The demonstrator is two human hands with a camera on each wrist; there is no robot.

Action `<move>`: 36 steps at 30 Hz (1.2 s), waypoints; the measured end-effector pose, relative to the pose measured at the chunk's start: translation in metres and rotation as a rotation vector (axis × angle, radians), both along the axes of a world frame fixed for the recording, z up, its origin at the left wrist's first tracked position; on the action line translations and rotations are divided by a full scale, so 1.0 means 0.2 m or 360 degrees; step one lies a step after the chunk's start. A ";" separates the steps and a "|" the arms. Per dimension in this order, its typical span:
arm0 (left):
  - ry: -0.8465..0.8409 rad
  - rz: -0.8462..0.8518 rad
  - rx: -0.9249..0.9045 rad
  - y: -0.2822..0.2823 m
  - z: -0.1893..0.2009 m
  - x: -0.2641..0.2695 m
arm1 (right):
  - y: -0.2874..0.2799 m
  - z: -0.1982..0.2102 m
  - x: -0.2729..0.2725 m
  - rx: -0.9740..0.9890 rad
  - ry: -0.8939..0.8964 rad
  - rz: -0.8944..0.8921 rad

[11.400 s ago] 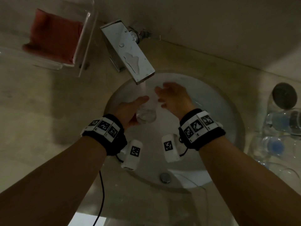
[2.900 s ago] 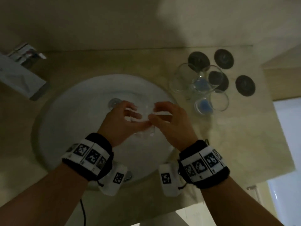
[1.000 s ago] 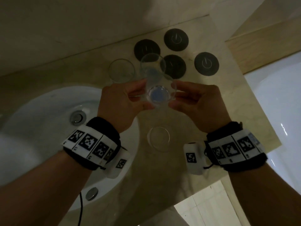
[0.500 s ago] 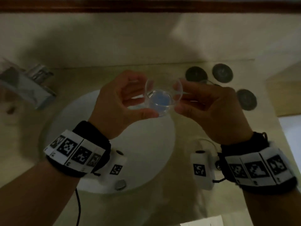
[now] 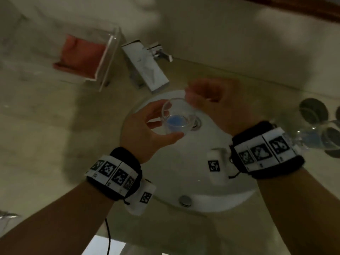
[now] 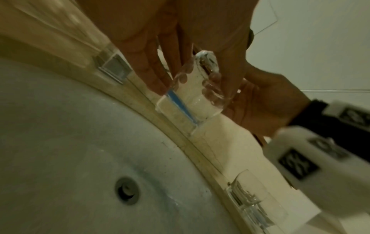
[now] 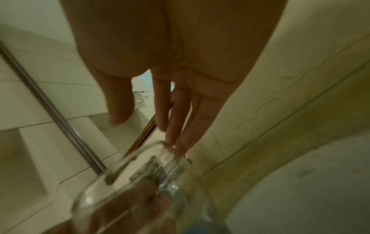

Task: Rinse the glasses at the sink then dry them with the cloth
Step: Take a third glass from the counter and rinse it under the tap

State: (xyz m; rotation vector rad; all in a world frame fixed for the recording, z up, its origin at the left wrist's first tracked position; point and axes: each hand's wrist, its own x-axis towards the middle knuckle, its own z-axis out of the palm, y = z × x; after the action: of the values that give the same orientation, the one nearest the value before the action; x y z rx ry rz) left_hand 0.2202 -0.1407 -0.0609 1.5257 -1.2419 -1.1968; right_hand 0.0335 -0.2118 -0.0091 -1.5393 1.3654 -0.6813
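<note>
My left hand (image 5: 158,128) grips a clear glass (image 5: 177,118) with a blue base, thumb on the near side and fingers on the far side. It holds the glass upright over the white sink (image 5: 211,205), just below the tap (image 5: 145,70). My right hand (image 5: 207,97) hovers blurred beside the rim, holding nothing. In the right wrist view its fingers (image 7: 180,118) stretch out straight, tips close to the glass (image 7: 140,190). The left wrist view shows the glass (image 6: 192,101) between my left fingers (image 6: 160,71). The red cloth (image 5: 81,57) lies folded in a clear box.
More glasses (image 5: 312,137) stand on the counter right of the sink, beside dark round coasters (image 5: 312,110). The drain (image 5: 196,124) sits under the held glass. The clear box (image 5: 108,57) stands left of the tap. The wall runs close behind.
My right hand has let go of the glass and drawn back to the right. The left hand has carried the glass over the basin towards the tap.
</note>
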 end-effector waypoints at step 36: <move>0.0251 0.0124 0.0245 -0.17 -0.28 0.08 | 0.03 -0.57 0.12 0.0246 0.0003 0.0108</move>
State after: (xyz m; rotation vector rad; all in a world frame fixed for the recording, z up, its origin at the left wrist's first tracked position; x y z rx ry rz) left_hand 0.2356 -0.1755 -0.1169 1.5427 -0.9979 -1.3588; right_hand 0.0574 -0.2051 -0.1236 -1.4562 1.3294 -0.5206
